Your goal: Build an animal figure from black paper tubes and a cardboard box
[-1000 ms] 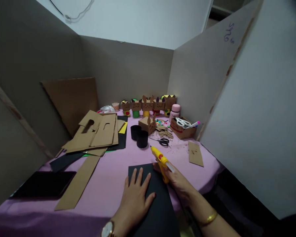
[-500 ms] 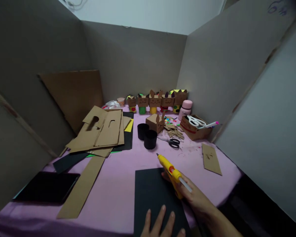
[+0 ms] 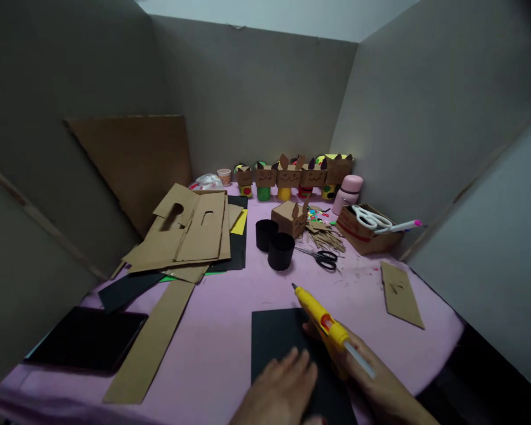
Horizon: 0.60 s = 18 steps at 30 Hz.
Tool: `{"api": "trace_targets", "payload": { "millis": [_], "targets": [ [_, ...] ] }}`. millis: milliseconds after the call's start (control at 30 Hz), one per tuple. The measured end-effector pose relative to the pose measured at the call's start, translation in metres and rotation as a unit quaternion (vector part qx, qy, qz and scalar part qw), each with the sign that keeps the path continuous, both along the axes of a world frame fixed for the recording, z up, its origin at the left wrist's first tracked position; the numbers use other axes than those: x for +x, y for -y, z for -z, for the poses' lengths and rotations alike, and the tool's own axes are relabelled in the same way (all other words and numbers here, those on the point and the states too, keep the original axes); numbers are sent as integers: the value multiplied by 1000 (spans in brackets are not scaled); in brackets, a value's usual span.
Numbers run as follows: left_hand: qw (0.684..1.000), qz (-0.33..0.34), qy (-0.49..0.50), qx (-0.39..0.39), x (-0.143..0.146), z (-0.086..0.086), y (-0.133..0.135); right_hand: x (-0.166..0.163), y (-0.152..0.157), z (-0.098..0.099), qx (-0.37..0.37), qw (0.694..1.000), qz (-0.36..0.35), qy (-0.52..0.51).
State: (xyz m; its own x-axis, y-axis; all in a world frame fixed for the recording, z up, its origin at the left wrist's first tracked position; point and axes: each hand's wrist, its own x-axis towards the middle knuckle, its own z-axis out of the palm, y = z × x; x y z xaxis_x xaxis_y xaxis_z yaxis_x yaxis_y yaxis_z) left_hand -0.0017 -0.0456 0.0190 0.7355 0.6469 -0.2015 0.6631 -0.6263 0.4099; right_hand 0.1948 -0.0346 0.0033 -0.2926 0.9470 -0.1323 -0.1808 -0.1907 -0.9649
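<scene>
My right hand is wrapped round the handle of a yellow hot glue gun, whose nozzle points forward and left; a whitish glue stick juts from its back end. Below the gun lies a sheet of black paper at the near edge of the table. Over that sheet is my left hand, fingers stretched out and palm down, slightly blurred. Farther ahead stand two black paper rings, close together, with black-handled scissors to their right.
Cardboard pieces are piled at left, near a dark tablet and a cardboard strip. A cardboard box with ears sits mid-table. Decorated cardboard figures line the back. At right are a tool box, pink bottle and cardboard piece.
My left hand has moved forward over the black paper, showing more of its back. The glue gun stays in my right hand. The whole view has shifted slightly.
</scene>
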Motion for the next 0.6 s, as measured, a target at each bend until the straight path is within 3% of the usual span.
{"api": "trace_targets", "payload": {
  "millis": [67,133,333,600],
  "targets": [
    [996,-81,25,21,-3,-17,-14,0,0,1,-12,1000,1,-7],
    [993,-109,21,29,-6,-21,-23,1,-1,3,-14,1000,-1,-11],
    [983,-164,-19,74,-12,1,-32,8,-4,19,-19,1000,-9,1],
    [957,-236,-93,140,-14,-1,-47,16,-3,31,-36,999,-9,13]
  ]
}}
